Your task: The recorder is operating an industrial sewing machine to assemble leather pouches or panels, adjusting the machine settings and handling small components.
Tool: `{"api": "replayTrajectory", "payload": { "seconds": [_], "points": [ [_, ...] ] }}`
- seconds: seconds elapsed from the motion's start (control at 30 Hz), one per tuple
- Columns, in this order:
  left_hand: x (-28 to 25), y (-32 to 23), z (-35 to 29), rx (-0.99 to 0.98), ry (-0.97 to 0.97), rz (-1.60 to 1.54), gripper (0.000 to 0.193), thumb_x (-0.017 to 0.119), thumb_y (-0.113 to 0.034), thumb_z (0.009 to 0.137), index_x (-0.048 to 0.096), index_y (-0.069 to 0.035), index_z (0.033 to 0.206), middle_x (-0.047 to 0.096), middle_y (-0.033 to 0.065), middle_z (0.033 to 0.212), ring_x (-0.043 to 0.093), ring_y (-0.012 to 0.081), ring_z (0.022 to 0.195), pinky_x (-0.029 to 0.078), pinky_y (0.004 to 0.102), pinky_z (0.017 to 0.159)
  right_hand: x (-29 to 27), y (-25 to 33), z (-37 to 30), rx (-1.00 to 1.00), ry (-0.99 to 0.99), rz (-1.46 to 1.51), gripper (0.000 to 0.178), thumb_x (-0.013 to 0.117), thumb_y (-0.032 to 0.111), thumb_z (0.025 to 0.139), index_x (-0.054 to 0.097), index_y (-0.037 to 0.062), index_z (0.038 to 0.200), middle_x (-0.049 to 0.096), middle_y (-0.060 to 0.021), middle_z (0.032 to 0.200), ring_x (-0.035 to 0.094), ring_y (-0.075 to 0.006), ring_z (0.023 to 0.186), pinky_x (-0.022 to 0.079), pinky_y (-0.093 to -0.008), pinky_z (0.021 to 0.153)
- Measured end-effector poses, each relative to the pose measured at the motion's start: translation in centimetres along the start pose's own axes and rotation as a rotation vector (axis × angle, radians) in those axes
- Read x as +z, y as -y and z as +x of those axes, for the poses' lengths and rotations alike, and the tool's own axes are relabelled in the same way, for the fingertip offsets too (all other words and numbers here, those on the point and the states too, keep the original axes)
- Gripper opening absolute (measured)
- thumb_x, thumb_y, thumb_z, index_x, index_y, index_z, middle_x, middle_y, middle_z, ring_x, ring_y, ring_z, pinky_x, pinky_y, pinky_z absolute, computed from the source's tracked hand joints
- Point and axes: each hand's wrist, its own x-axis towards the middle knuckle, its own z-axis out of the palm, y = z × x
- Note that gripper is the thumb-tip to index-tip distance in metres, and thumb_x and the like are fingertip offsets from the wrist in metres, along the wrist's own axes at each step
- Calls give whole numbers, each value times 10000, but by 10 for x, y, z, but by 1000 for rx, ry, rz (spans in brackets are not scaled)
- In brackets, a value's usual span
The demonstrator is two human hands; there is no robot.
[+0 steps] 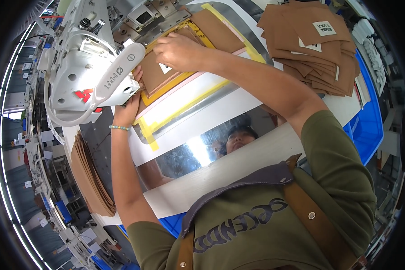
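A brown flat panel [159, 81] with a white label lies inside a yellow frame [154, 96] under the head of a white sewing machine [83, 76]. Over the frame's far part is my right hand [180, 51], its fingers curled and pressed together; what they pinch, if anything, is hidden. My left hand [129, 108] rests at the frame's left edge, partly covered by the machine head. Its visible fingers are stretched out along that edge. Another brown panel [218, 32] lies just beyond the frame. Yellow tape [184, 105] borders the sheet beneath.
Brown labelled pieces [310, 45] form a loose pile at the far right, beside a blue bin [369, 128]. More brown pieces [90, 175] stand stacked at the left. A shiny metal plate [189, 150] is set in the near part of the white table [220, 171].
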Motion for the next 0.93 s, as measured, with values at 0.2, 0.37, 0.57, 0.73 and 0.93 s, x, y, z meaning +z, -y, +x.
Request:
{"api": "replayTrajectory", "payload": {
  "seconds": [0.2, 0.37, 0.57, 0.73, 0.93],
  "points": [
    [9, 69, -6, -108, -29, -10, 323, 553, -169, 1047, 637, -37, 1330, 629, 92, 1426, 553, 274, 1324, 411, 376, 1116, 4, 18, -4, -43, 130, 359, 308, 624, 40, 901, 762, 116, 1166, 647, -65, 1318, 556, -254, 1271, 425, -423, 1093],
    [14, 104, -28, -141, -88, 143, 310, 636, -208, 991, 674, -49, 1254, 713, 139, 1249, 657, 327, 1163, 511, 403, 972, -2, 24, -2, -61, 298, 334, 501, 572, -35, 888, 737, 224, 1284, 588, -64, 1450, 499, -262, 1360, 368, -421, 1167],
    [16, 99, -18, -133, -78, 102, 305, 629, -203, 987, 683, -82, 1262, 711, 125, 1251, 655, 303, 1169, 506, 401, 982, -5, 27, -1, -87, 328, 251, 567, 565, -25, 908, 704, 320, 1335, 564, -46, 1476, 487, -260, 1376, 361, -442, 1171],
    [22, 116, -16, -98, -97, 49, 416, 727, -224, 920, 643, -67, 1296, 683, 158, 1277, 643, 316, 1194, 509, 399, 995, -9, 31, 3, -56, 370, 227, 544, 559, -15, 917, 710, 307, 1328, 575, -55, 1462, 489, -260, 1378, 363, -446, 1165],
    [21, 131, -13, -213, 20, 232, 408, 682, -271, 946, 654, -102, 1316, 673, 154, 1320, 629, 316, 1231, 488, 437, 1034, -16, 31, 11, -40, 421, 207, 537, 580, -6, 909, 698, 278, 1350, 580, -68, 1459, 492, -260, 1379, 368, -449, 1149]
  ]
}}
